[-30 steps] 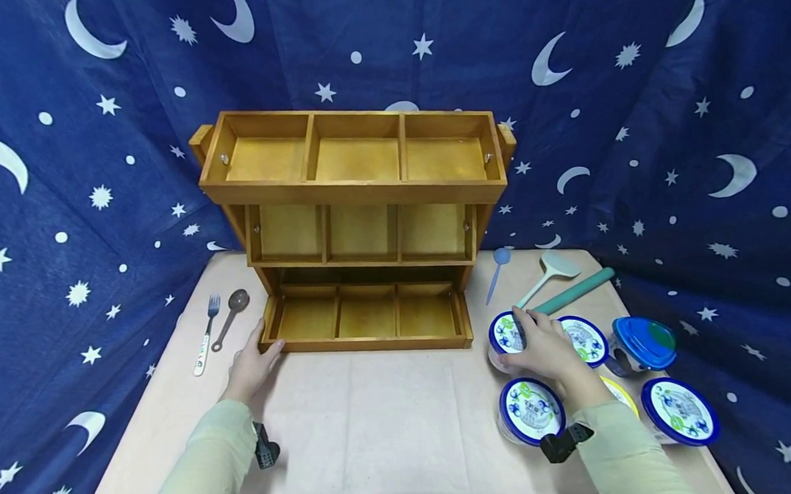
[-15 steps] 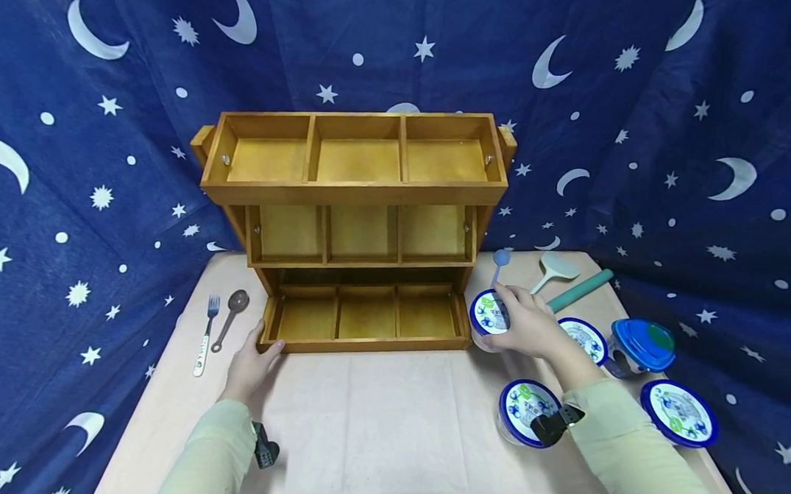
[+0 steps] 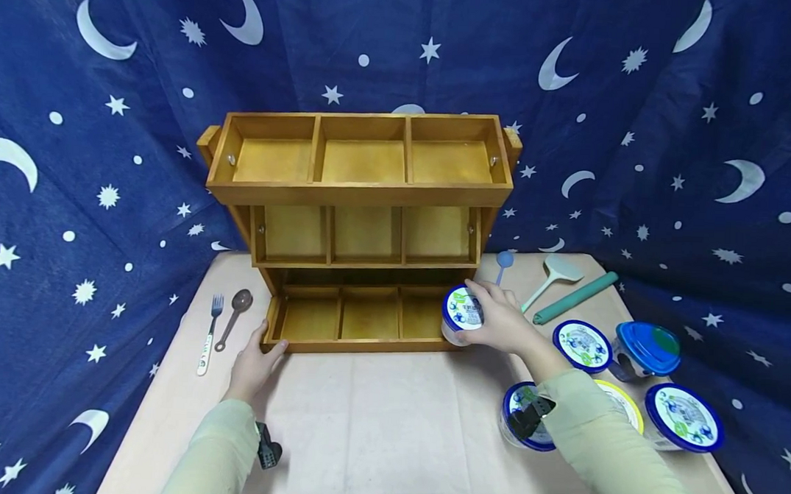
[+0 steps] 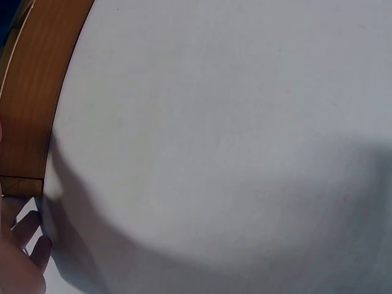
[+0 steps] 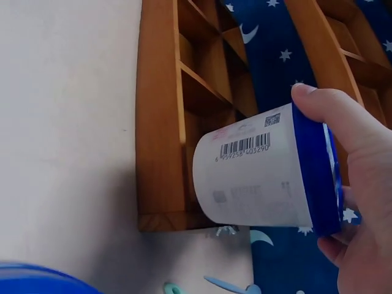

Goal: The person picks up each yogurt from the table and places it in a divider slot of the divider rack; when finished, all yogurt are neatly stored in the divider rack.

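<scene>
My right hand (image 3: 501,322) grips a white plastic tub (image 5: 254,171) by its blue lid (image 5: 318,174). The tub overlaps the right end of the bottom tray (image 3: 365,343) of a three-tier wooden organizer (image 3: 358,195) in the head view. In the right wrist view its barcode side faces the camera, with thumb and fingers round the lid. My left hand (image 3: 252,364) holds the front left corner of that bottom tray, thumb at the front and fingers along the side. Only part of this hand (image 4: 21,257) shows in the left wrist view.
A fork (image 3: 210,335) and a grey-brown spoon (image 3: 235,319) lie at left. At right are a blue spoon (image 3: 504,259), a pale spatula (image 3: 560,270), a green rod (image 3: 575,297), blue-lidded tubs (image 3: 582,346), a yellow-rimmed tub (image 3: 620,406) and a blue-topped container (image 3: 648,348).
My right hand has carried the tub leftward, from among the other tubs to the right end of the bottom tray. The left hand has stayed at the tray's corner.
</scene>
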A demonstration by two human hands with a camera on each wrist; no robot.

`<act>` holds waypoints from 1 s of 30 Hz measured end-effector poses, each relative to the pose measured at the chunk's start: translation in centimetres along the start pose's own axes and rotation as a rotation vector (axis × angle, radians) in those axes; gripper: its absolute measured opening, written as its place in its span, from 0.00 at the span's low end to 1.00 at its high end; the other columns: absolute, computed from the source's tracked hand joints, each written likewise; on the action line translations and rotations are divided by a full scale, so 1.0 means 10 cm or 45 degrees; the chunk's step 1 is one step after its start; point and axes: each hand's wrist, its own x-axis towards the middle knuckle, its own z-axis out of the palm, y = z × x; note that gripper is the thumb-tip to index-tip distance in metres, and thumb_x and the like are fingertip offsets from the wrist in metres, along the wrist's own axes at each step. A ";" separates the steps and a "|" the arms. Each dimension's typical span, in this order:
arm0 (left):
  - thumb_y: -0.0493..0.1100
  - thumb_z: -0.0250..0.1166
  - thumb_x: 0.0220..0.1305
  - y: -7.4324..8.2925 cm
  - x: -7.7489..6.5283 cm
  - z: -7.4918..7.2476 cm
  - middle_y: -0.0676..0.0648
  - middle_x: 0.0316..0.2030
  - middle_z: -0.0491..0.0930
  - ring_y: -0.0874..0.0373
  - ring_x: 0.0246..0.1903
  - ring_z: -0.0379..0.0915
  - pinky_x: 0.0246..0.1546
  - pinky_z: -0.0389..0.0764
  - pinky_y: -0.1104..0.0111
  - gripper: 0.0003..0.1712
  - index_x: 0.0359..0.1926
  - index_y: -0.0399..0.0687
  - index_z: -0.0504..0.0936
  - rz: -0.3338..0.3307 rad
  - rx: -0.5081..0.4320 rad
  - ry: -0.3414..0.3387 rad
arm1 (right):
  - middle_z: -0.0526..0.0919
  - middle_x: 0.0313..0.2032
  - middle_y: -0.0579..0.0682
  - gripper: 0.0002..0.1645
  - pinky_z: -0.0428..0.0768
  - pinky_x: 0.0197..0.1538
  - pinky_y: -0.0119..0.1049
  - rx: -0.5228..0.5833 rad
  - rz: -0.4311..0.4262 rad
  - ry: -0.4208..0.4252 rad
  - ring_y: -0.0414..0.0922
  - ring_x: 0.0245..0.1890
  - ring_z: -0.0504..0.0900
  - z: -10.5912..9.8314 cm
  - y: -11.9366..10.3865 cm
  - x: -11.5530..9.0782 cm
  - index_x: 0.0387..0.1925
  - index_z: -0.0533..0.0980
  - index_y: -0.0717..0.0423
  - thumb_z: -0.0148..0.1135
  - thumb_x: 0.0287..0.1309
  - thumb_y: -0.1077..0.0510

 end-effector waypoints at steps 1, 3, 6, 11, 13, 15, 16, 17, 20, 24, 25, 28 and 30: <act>0.60 0.54 0.66 0.00 0.00 0.00 0.30 0.67 0.54 0.30 0.63 0.52 0.61 0.54 0.44 0.45 0.74 0.48 0.44 -0.006 0.002 -0.001 | 0.58 0.66 0.61 0.62 0.64 0.54 0.59 0.004 -0.010 -0.001 0.61 0.57 0.59 0.01 -0.02 0.01 0.70 0.55 0.53 0.74 0.35 0.39; 0.61 0.53 0.66 -0.01 0.00 -0.01 0.29 0.67 0.54 0.30 0.62 0.52 0.61 0.54 0.43 0.45 0.74 0.49 0.43 -0.014 0.006 -0.006 | 0.58 0.66 0.60 0.62 0.63 0.55 0.58 0.008 -0.030 -0.004 0.60 0.57 0.59 0.05 -0.04 0.04 0.70 0.55 0.53 0.75 0.35 0.39; 0.62 0.53 0.65 -0.02 0.00 -0.02 0.29 0.66 0.54 0.29 0.62 0.52 0.61 0.55 0.42 0.46 0.74 0.50 0.42 -0.016 0.014 -0.015 | 0.57 0.67 0.59 0.62 0.62 0.56 0.58 0.001 -0.067 0.000 0.60 0.57 0.58 0.11 -0.07 0.10 0.70 0.56 0.53 0.75 0.35 0.39; 0.62 0.53 0.66 -0.04 0.02 -0.03 0.29 0.67 0.53 0.30 0.63 0.51 0.62 0.54 0.44 0.46 0.74 0.49 0.42 -0.007 0.014 -0.025 | 0.57 0.66 0.58 0.61 0.61 0.56 0.57 -0.019 -0.097 0.050 0.59 0.57 0.58 0.25 -0.07 0.20 0.70 0.56 0.52 0.74 0.35 0.38; 0.61 0.53 0.66 -0.05 0.03 -0.03 0.30 0.67 0.52 0.31 0.63 0.51 0.62 0.53 0.45 0.46 0.74 0.49 0.42 -0.008 0.008 -0.029 | 0.57 0.66 0.58 0.61 0.61 0.55 0.58 -0.028 -0.108 0.068 0.60 0.57 0.58 0.30 -0.07 0.24 0.70 0.56 0.52 0.74 0.35 0.38; 0.60 0.53 0.66 -0.04 0.02 -0.03 0.30 0.67 0.52 0.31 0.64 0.50 0.62 0.53 0.45 0.46 0.74 0.48 0.42 -0.008 0.007 -0.030 | 0.57 0.66 0.58 0.61 0.61 0.55 0.58 -0.030 -0.111 0.077 0.60 0.57 0.58 0.34 -0.08 0.26 0.70 0.56 0.52 0.73 0.35 0.37; 0.60 0.53 0.66 -0.04 0.03 -0.03 0.30 0.67 0.52 0.31 0.64 0.50 0.62 0.53 0.45 0.46 0.74 0.47 0.43 -0.007 0.004 -0.028 | 0.57 0.66 0.58 0.61 0.61 0.55 0.58 -0.024 -0.108 0.080 0.59 0.57 0.58 0.36 -0.09 0.27 0.70 0.56 0.52 0.73 0.36 0.37; 0.60 0.53 0.66 -0.04 0.02 -0.03 0.30 0.67 0.53 0.31 0.64 0.50 0.63 0.53 0.45 0.46 0.73 0.47 0.43 -0.004 0.002 -0.024 | 0.57 0.66 0.59 0.61 0.61 0.55 0.59 -0.014 -0.104 0.081 0.59 0.57 0.58 0.37 -0.10 0.28 0.70 0.56 0.52 0.73 0.36 0.37; 0.61 0.53 0.66 -0.05 0.02 -0.03 0.29 0.67 0.53 0.30 0.63 0.51 0.62 0.54 0.45 0.46 0.73 0.47 0.43 0.003 0.009 -0.015 | 0.57 0.66 0.59 0.61 0.61 0.55 0.58 0.027 -0.070 0.082 0.59 0.57 0.58 0.41 -0.11 0.30 0.70 0.56 0.52 0.73 0.36 0.37; 0.63 0.51 0.65 -0.06 0.02 -0.01 0.28 0.66 0.55 0.28 0.61 0.53 0.59 0.56 0.41 0.46 0.74 0.49 0.43 -0.011 0.035 -0.011 | 0.58 0.65 0.60 0.61 0.60 0.56 0.58 0.084 -0.041 0.096 0.60 0.57 0.58 0.48 -0.08 0.35 0.69 0.57 0.53 0.74 0.35 0.38; 0.64 0.51 0.65 -0.07 0.02 -0.01 0.28 0.66 0.55 0.27 0.60 0.54 0.58 0.56 0.40 0.46 0.74 0.50 0.42 -0.015 0.039 -0.011 | 0.58 0.65 0.60 0.61 0.60 0.57 0.58 0.089 -0.035 0.098 0.60 0.57 0.58 0.50 -0.07 0.36 0.69 0.57 0.54 0.75 0.35 0.38; 0.64 0.50 0.66 -0.07 0.02 0.02 0.28 0.65 0.56 0.26 0.59 0.55 0.57 0.58 0.39 0.45 0.74 0.52 0.42 -0.018 0.052 -0.008 | 0.59 0.65 0.60 0.61 0.60 0.57 0.57 0.105 -0.008 0.105 0.61 0.57 0.59 0.57 -0.01 0.38 0.69 0.57 0.54 0.75 0.34 0.39; 0.64 0.50 0.66 -0.06 0.02 0.04 0.28 0.65 0.57 0.26 0.59 0.56 0.57 0.58 0.39 0.45 0.74 0.52 0.42 -0.013 0.052 -0.004 | 0.59 0.65 0.61 0.61 0.60 0.57 0.57 0.102 0.011 0.104 0.61 0.56 0.59 0.62 0.03 0.39 0.69 0.57 0.55 0.75 0.34 0.39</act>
